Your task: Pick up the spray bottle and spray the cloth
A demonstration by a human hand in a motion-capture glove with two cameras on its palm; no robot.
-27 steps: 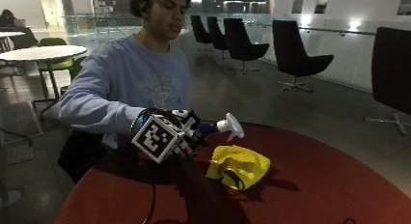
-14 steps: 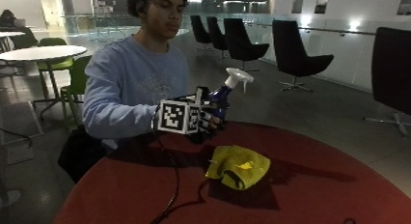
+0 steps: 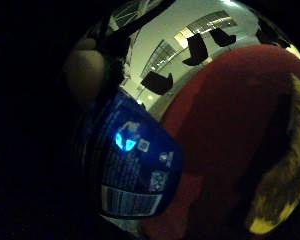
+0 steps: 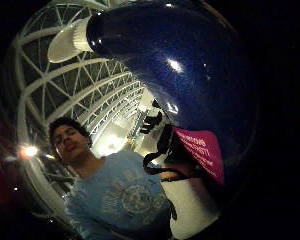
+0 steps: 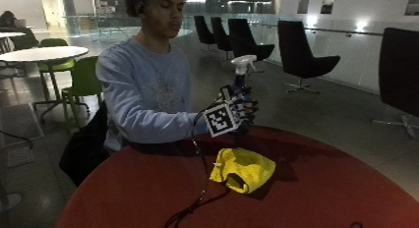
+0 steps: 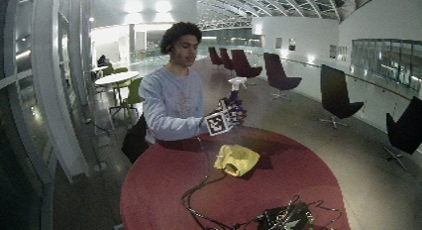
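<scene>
In the outside view a blue spray bottle with a white trigger head stands upright in the air above the far edge of the round red table. My gloved right hand grips its body, fingers curled round it. The nozzle points away from the person, to the right. A crumpled yellow cloth lies on the table, below and in front of the hand. The bottle's labelled side fills the little finger side palm view, with the cloth at the rim. Its dark blue shoulder fills the thumb side view.
A black box with loose wires sits at the table's near edge. Black chairs stand on the floor behind the table. The person sits at the table's far side, close to the bottle.
The hand has lifted the bottle from just above the table to chest height and brought it upright. The cloth has stayed where it was.
</scene>
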